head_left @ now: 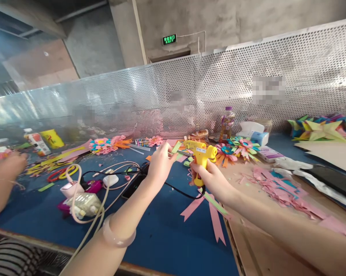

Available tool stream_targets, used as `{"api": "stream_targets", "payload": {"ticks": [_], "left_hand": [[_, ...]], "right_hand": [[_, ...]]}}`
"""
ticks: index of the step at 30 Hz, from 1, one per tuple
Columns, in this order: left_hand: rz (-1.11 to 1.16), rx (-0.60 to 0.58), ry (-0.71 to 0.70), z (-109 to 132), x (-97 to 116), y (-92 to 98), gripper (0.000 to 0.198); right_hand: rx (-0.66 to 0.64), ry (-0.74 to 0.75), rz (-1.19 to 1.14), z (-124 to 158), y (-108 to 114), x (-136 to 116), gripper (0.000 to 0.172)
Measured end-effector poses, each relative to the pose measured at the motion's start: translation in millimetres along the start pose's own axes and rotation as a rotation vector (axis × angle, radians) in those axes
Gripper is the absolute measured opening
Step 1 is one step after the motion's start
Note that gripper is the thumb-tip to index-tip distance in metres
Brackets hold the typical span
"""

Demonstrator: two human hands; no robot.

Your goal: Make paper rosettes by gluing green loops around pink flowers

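My right hand (pixel 206 174) is wrapped round the handle of a yellow hot glue gun (pixel 201 157), whose nozzle points left. Facing it, my left hand (pixel 163 159) pinches a small green paper strip (pixel 177 147) close to the nozzle. A black cord runs from the bottom of the gun's handle to the left across the blue table. Below the gun lie pink paper ribbons (pixel 216 224) with a green strip among them. Paper flowers (pixel 243 147) in pink, blue, green and orange sit just beyond my right hand.
Chargers and pale cables (pixel 86 205) crowd the table's left side, near scissors (pixel 59 174). Another person's hand (pixel 9 166) is at far left. A drink bottle (pixel 227 124) and tissue pack (pixel 257 134) stand before the perforated metal panel (pixel 118 103). Pink scraps (pixel 279 189) lie on the right.
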State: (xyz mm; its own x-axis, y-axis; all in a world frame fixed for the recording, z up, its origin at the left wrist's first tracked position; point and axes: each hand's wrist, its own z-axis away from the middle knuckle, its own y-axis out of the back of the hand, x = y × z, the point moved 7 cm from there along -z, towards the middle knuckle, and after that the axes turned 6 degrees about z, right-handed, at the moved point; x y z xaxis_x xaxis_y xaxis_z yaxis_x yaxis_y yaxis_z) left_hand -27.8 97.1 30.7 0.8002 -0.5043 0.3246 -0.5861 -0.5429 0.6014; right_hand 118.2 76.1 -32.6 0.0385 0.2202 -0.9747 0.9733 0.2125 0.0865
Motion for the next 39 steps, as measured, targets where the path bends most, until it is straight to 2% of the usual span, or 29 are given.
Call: {"api": "stream_targets", "payload": {"ticks": [20,39], "left_hand": [[-0.018,0.027,-0.016,0.9,0.5,0.6,0.018],[-0.026,0.034,-0.057,1.9,1.9,-1.3,0.018]], "right_hand": [[0.000,0.022,0.063,4.7,-1.6,-2.3,0.023],[0.002,-0.027,0.083,8.4,-1.9,-2.6,0.022]]}}
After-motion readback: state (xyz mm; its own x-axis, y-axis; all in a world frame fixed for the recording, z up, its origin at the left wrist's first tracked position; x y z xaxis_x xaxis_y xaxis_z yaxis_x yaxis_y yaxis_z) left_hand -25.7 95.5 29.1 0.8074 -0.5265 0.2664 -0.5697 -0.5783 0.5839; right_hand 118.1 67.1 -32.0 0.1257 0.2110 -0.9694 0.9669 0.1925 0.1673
